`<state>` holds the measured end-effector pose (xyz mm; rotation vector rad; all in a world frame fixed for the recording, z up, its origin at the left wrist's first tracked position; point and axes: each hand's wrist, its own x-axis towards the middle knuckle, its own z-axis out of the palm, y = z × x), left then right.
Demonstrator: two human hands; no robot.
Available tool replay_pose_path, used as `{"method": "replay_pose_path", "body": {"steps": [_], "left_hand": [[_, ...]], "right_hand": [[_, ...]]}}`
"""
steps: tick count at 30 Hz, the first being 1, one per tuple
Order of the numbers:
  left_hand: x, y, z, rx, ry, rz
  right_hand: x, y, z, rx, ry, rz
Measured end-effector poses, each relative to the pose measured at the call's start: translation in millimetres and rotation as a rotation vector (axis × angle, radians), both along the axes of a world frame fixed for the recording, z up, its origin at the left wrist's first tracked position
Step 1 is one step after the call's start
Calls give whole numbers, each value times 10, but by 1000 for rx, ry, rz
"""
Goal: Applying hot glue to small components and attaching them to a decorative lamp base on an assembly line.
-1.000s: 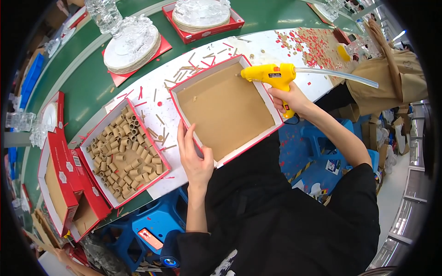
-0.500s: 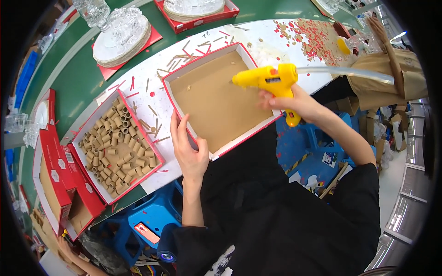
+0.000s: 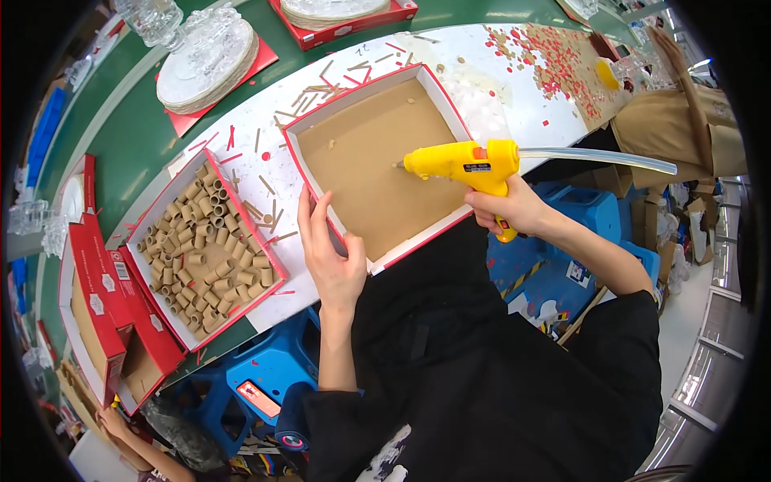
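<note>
A shallow cardboard box (image 3: 376, 112) with a red outer edge, white walls and a bare brown bottom lies open in front of me, overhanging the table's near edge. My left hand (image 3: 333, 261) grips its near left corner, with fingers along the left wall and the thumb at the near wall. Closed round the handle of a yellow hot glue gun (image 3: 462, 158), my right hand (image 3: 514, 207) keeps it over the box's right part. The nozzle points left, close above the bottom; whether it touches I cannot tell. A clear hose-like stick (image 3: 594, 157) runs from the gun's back.
Left of me, another box (image 3: 261, 241) holds many short cardboard tubes (image 3: 201, 233). Brown and red strips (image 3: 309, 96) and small discs (image 3: 554, 68) litter the white table sheet (image 3: 281, 161). Stacked round boards (image 3: 209, 72) with clear glassware stand farther back. Blue stools (image 3: 269, 369) are below.
My right hand has brought the glue gun nearer to me, with its nozzle lower in the box. The box has turned slightly; my left hand stays at its corner.
</note>
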<state>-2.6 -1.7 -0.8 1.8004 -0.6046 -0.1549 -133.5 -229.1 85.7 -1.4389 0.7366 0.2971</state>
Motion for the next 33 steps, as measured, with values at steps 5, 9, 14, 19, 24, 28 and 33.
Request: {"method": "replay_pose_path", "body": {"steps": [5, 9, 14, 19, 24, 28, 33], "left_hand": [[-9, -16, -4, 4, -1, -4], [-4, -10, 9, 28, -11, -10], [-4, -4, -24, 32, -15, 5], [12, -1, -44, 27, -24, 6], [6, 1, -14, 59, -50, -27], [2, 6, -57, 14, -4, -24], [9, -1, -72, 2, -44, 7]], "right_hand": [[-42, -3, -12, -3, 5, -21], [-5, -58, 63, -25, 54, -2], [-20, -4, 230, -43, -55, 128], [-204, 308, 175, 195, -43, 292], [-186, 353, 68, 156, 143, 279], [-207, 365, 20, 168, 142, 274], [-257, 398, -37, 155, 117, 219]]}}
